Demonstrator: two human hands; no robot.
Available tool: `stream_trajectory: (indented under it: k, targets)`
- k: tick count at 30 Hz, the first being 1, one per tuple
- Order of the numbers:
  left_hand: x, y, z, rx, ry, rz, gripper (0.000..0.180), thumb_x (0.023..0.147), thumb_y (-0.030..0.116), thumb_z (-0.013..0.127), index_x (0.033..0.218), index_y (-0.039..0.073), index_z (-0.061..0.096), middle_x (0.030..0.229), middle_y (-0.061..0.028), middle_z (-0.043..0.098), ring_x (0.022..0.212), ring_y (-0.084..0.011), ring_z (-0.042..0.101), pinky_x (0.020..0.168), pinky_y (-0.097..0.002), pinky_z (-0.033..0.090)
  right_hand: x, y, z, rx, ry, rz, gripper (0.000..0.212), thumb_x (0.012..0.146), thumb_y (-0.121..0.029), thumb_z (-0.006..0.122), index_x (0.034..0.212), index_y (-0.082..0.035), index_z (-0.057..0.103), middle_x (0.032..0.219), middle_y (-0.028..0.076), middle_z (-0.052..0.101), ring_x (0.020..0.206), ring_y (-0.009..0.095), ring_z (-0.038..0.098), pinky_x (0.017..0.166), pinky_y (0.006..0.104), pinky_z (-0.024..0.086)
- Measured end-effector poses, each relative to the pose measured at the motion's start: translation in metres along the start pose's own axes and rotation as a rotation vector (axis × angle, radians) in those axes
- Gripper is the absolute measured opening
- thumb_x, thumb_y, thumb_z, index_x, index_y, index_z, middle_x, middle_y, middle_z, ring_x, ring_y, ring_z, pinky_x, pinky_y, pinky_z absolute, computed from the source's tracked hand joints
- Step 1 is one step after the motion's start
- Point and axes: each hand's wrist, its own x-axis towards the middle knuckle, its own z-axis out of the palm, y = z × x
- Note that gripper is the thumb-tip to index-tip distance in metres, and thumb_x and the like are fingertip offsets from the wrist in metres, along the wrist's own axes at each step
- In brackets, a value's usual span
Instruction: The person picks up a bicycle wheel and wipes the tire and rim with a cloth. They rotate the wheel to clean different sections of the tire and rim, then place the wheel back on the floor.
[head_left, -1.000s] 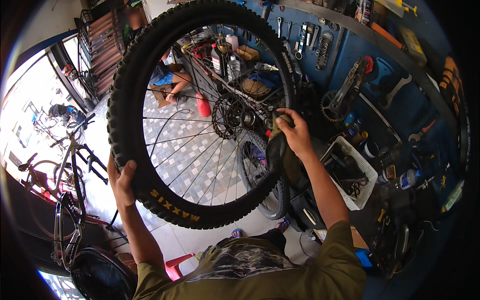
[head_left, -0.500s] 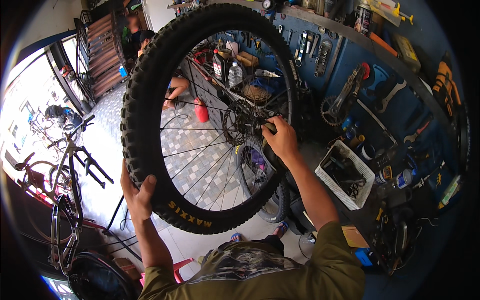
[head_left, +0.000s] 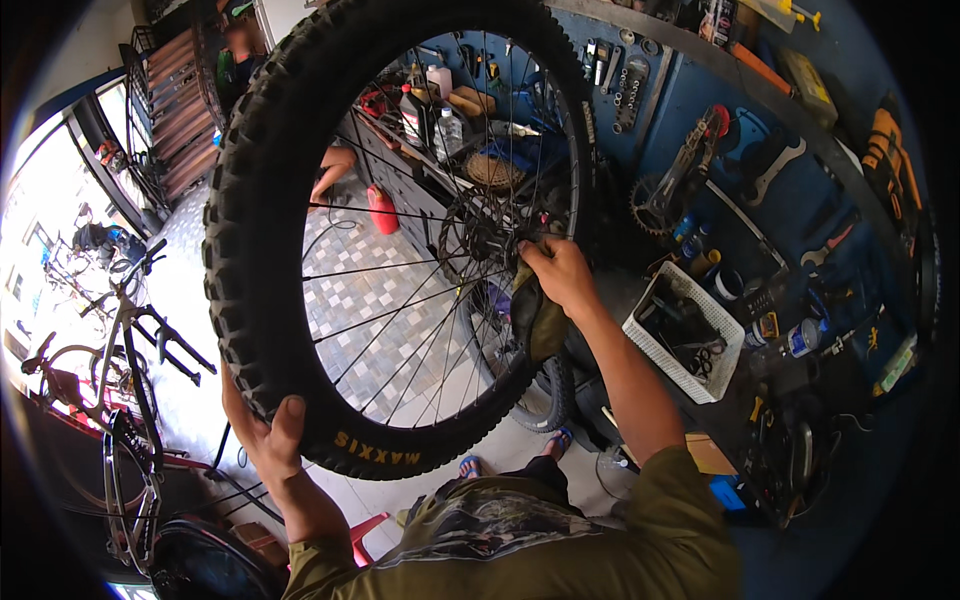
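Observation:
A large bicycle wheel [head_left: 262,225] with a knobby black tire is held up in front of me, tilted. My left hand [head_left: 270,430] grips its tire at the lower left, thumb on the near sidewall. At the hub, my right hand [head_left: 562,272] is closed with the fingertips pinched on an olive rag [head_left: 547,328], which hangs down below the hand. Beside those fingers are the dark hub and disc brake rotor [head_left: 452,235]. What the fingertips touch behind the rag is hidden.
Right of me a workbench holds a white basket [head_left: 725,376] of parts, a crankset [head_left: 655,205] and jars. Tools hang on the blue wall. Another bicycle wheel [head_left: 550,405] stands beyond mine, near a red container [head_left: 382,210]. A bicycle frame [head_left: 118,350] stands at left; a person sits farther back.
The wheel and my left hand have shifted left and slightly down in the view. More of the rag now hangs below my right hand, which stays by the hub.

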Motion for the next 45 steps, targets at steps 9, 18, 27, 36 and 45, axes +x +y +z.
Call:
stream_trajectory:
  k: [9, 18, 27, 36, 45]
  targets:
    - [0.004, -0.007, -0.009, -0.004, -0.125, -0.026, 0.104, 0.079, 0.038, 0.085, 0.156, -0.008, 0.033, 0.137, -0.0173, 0.059, 0.122, -0.0244, 0.059, 0.107, -0.0361, 0.044, -0.013, -0.004, -0.003, 1.007, -0.39, 0.728, 0.02, 0.095, -0.029, 0.074, 0.09, -0.011, 0.067, 0.073, 0.001, 0.065, 0.059, 0.015, 0.064, 0.057, 0.0322, 0.056]
    - [0.016, -0.021, -0.028, 0.074, -0.179, -0.016, 0.102, 0.08, 0.032, 0.082, 0.159, -0.008, 0.031, 0.139, -0.0185, 0.057, 0.122, -0.0257, 0.058, 0.107, -0.0383, 0.045, -0.086, 0.028, -0.013, 1.087, -0.218, 0.566, 0.036, 0.099, -0.04, 0.072, 0.109, -0.006, 0.07, 0.091, 0.005, 0.071, 0.074, 0.018, 0.069, 0.065, 0.034, 0.059]
    - [0.023, -0.031, -0.032, 0.087, -0.132, -0.023, 0.099, 0.081, 0.03, 0.08, 0.159, -0.007, 0.032, 0.14, -0.0189, 0.056, 0.124, -0.027, 0.057, 0.109, -0.0397, 0.043, -0.125, 0.055, -0.034, 1.092, -0.349, 0.189, 0.08, 0.087, -0.001, 0.073, 0.158, -0.013, 0.038, 0.126, 0.004, 0.058, 0.117, 0.017, 0.06, 0.103, 0.0326, 0.048]
    - [0.023, -0.014, -0.018, 0.096, -0.151, -0.021, 0.096, 0.08, 0.031, 0.079, 0.157, -0.007, 0.035, 0.135, -0.0174, 0.059, 0.119, -0.0254, 0.058, 0.106, -0.0374, 0.045, -0.112, 0.066, -0.05, 0.471, -0.302, -0.025, 0.064, 0.096, 0.006, 0.057, 0.156, -0.009, 0.041, 0.134, 0.013, 0.064, 0.125, 0.019, 0.06, 0.107, 0.0349, 0.047]
    - [0.032, -0.007, -0.014, 0.111, -0.155, -0.023, 0.1, 0.079, 0.038, 0.081, 0.156, -0.008, 0.037, 0.133, -0.0173, 0.061, 0.119, -0.0255, 0.059, 0.106, -0.0379, 0.045, -0.112, 0.044, -0.07, -0.202, -0.136, -0.216, 0.046, 0.091, -0.012, 0.072, 0.132, -0.008, 0.052, 0.099, 0.019, 0.071, 0.092, 0.043, 0.071, 0.08, 0.0486, 0.055]
